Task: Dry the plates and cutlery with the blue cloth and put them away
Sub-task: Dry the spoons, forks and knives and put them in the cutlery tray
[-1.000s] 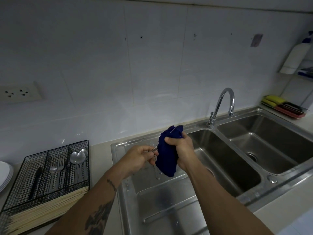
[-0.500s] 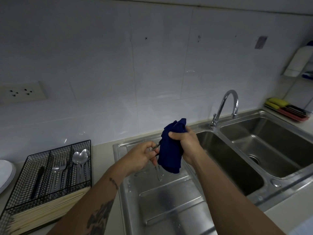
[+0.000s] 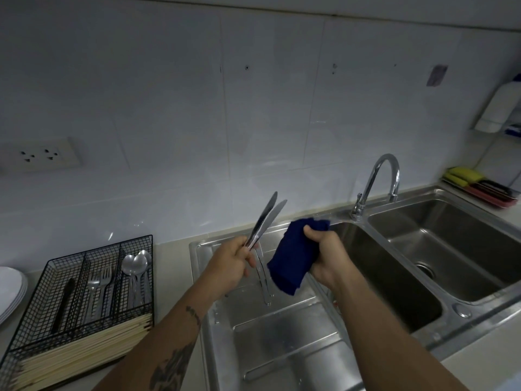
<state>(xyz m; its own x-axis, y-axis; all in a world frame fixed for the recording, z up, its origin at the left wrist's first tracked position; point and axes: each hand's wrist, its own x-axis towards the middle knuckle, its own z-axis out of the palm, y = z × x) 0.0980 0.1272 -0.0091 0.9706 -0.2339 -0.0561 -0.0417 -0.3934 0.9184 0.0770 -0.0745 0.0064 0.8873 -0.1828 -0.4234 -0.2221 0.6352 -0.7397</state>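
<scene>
My left hand (image 3: 229, 262) grips two steel table knives (image 3: 266, 217) by their handles, blades pointing up and right over the sink's draining board (image 3: 282, 334). The blades are bare, clear of the cloth. My right hand (image 3: 328, 256) holds the bunched blue cloth (image 3: 293, 262) just right of the knives. A black wire cutlery tray (image 3: 56, 300) at the left holds a dark utensil, forks (image 3: 98, 283) and spoons (image 3: 135, 263), with pale chopsticks along its front. White plates (image 3: 10, 289) are stacked at the far left edge.
A double steel sink (image 3: 439, 249) with a curved tap (image 3: 377, 182) lies to the right. Sponges on a red tray (image 3: 479, 184) sit at the far right by the wall, below a white bottle (image 3: 501, 105). A wall socket (image 3: 39, 156) is above the cutlery tray.
The knives have come out of the blue cloth: before, the cloth was wrapped round them; now my left hand holds them up bare and my right hand has drawn the cloth aside.
</scene>
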